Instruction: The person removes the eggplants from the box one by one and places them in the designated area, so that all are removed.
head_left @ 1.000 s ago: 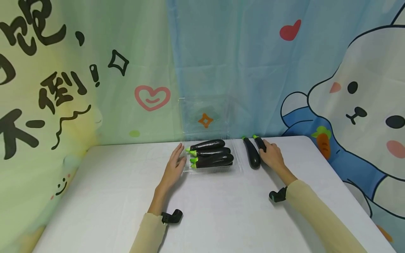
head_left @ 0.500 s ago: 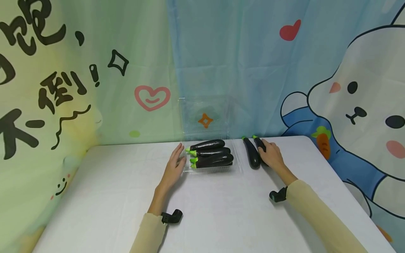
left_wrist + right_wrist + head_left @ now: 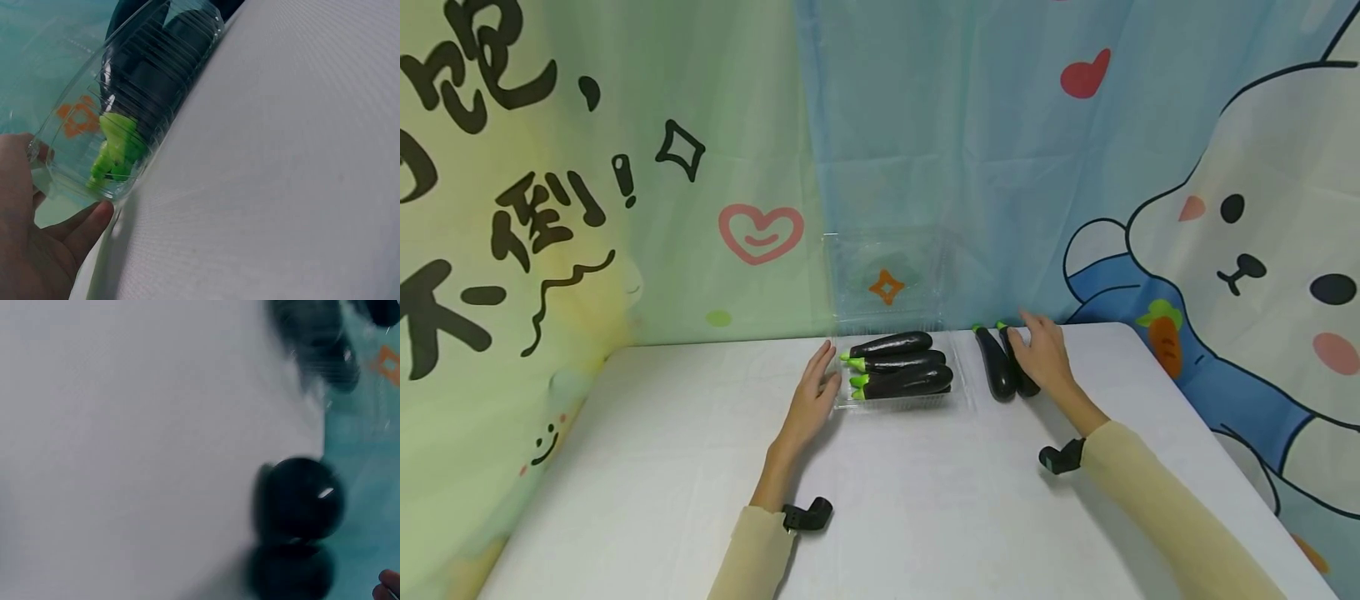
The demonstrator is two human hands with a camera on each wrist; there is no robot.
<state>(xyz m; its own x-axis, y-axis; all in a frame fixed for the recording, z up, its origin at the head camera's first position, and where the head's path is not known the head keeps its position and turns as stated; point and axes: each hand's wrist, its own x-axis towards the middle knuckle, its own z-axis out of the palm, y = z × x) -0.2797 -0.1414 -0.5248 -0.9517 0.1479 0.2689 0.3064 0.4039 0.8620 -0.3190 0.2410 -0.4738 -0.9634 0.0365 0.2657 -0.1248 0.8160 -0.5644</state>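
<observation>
A clear plastic clamshell box (image 3: 917, 402) lies at the table's back with its lid (image 3: 865, 258) raised. Inside it are several dark eggplants (image 3: 897, 343) with green stems toward the left. My left hand (image 3: 812, 398) rests relaxed against the box's left end; in the left wrist view, its thumb (image 3: 99, 215) is right at the lower corner. Right of the box, a loose eggplant (image 3: 997, 372) lies beside another eggplant (image 3: 1027, 384). My right hand (image 3: 1043, 357) is over the latter's outer side, fingers spread and relaxed. Only its fingertips (image 3: 389, 582) appear in the right wrist view, which is blurred.
A white cloth covers the table (image 3: 895, 492). Directly behind its back edge hangs a printed curtain (image 3: 1000, 167), with the raised lid in front of it. Each wrist carries a small black camera (image 3: 808, 513).
My right hand has loosened from the outer eggplant, its fingers lifting and spreading to the right. That eggplant now lies against the other one. My left hand stays still at the box.
</observation>
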